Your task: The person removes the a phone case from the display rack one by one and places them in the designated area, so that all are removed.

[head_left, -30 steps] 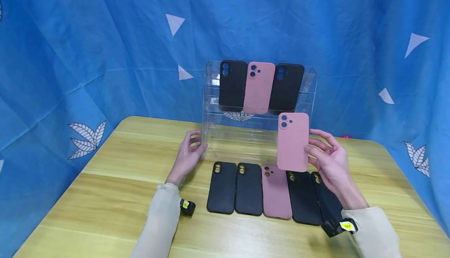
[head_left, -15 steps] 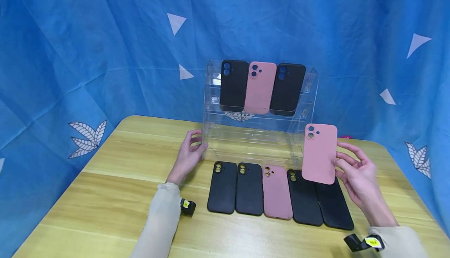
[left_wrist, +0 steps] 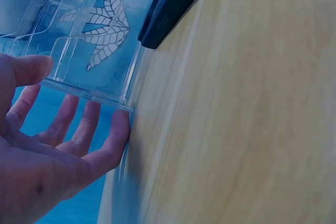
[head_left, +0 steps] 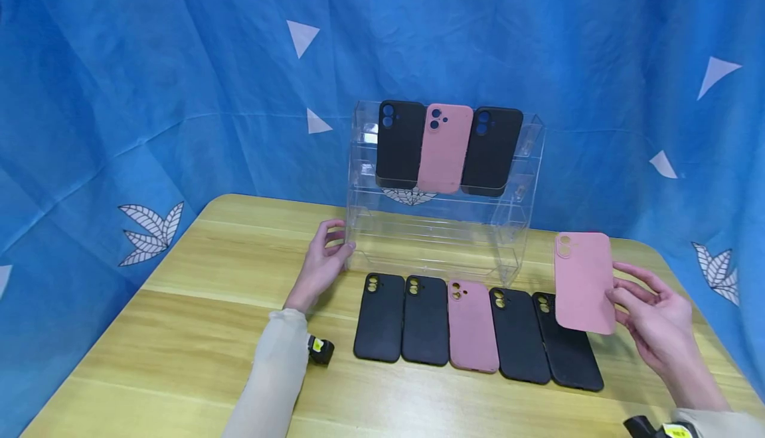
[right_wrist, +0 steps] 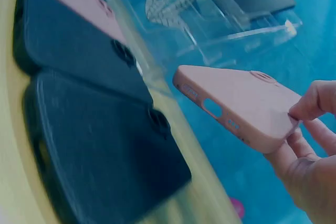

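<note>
Toward the back edge of the tabletop, a clear rack stood before a blue cloth printed with white leaves and triangles; the cloth also hung past the left and right edges. Pale yellow wood, its grain running from side to side, made up the tabletop, with rounded back corners and a sheen near the front middle. The left hand gripped the rack's lower left side between thumb and fingers. Near the right edge, the right hand pinched a pink case, raised above the wood. Five cases, four black and one pink, lay in a row before the rack; three others stood in its upper part.
</note>
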`<control>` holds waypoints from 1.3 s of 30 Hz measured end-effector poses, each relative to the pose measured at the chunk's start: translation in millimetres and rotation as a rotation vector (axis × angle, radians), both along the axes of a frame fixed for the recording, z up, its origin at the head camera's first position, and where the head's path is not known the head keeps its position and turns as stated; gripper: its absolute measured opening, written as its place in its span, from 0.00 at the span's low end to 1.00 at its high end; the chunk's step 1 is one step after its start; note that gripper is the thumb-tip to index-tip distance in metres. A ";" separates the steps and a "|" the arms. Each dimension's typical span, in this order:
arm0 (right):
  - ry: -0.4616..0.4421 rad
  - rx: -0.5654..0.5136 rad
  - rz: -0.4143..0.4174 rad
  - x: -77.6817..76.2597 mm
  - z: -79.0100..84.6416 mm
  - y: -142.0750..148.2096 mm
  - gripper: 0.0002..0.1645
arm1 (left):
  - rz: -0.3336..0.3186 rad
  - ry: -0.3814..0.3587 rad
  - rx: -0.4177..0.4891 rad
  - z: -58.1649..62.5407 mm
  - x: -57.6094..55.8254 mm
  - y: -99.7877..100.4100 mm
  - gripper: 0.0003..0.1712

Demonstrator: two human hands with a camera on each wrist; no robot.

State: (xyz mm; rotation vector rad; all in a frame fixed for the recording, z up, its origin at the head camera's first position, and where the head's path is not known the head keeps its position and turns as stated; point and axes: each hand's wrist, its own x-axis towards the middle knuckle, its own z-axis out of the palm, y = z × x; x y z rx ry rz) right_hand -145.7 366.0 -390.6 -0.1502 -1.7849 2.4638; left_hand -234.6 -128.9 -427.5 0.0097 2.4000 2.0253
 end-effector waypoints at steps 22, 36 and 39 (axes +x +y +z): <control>-0.158 0.993 0.073 22.5 -28.8 74.8 0.20 | 0.000 -0.001 -0.009 2.8 1.3 1.1 0.25; -0.088 1.325 0.094 23.3 -36.4 79.8 0.25 | 0.006 0.004 -0.009 1.8 1.6 1.1 0.25; -0.133 1.330 0.123 22.9 -36.3 77.0 0.26 | 0.006 0.003 -0.009 2.0 1.1 1.0 0.25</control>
